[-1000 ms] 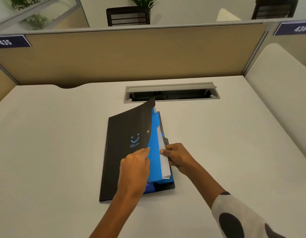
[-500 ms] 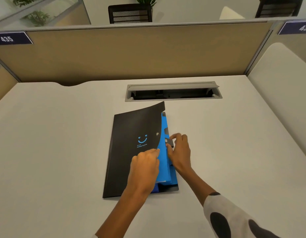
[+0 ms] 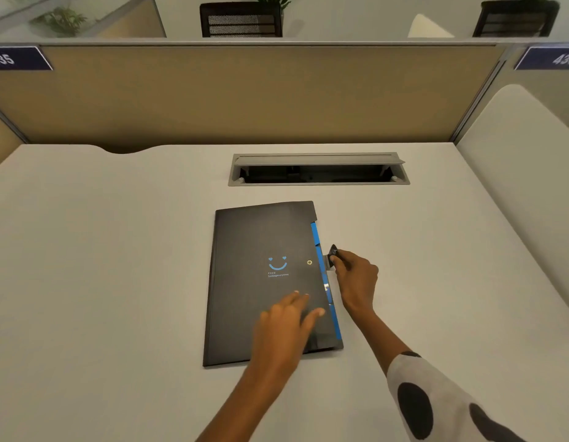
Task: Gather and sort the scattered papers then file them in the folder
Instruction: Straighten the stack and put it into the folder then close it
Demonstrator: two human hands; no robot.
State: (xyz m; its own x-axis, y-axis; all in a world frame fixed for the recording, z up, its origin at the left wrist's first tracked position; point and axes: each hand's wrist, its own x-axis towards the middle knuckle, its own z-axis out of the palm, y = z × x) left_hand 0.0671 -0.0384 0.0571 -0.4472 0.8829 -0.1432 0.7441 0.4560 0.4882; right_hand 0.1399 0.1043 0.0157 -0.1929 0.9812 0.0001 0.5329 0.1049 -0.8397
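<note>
Two hands work at one black folder lying closed in the middle of the worktop. Left hand rests flat on its cover, fingers spread; right hand, just beside the blue right edge, pinches the small black clasp tab. Behind the folder sits an open grey cable tray, with nothing between
</note>
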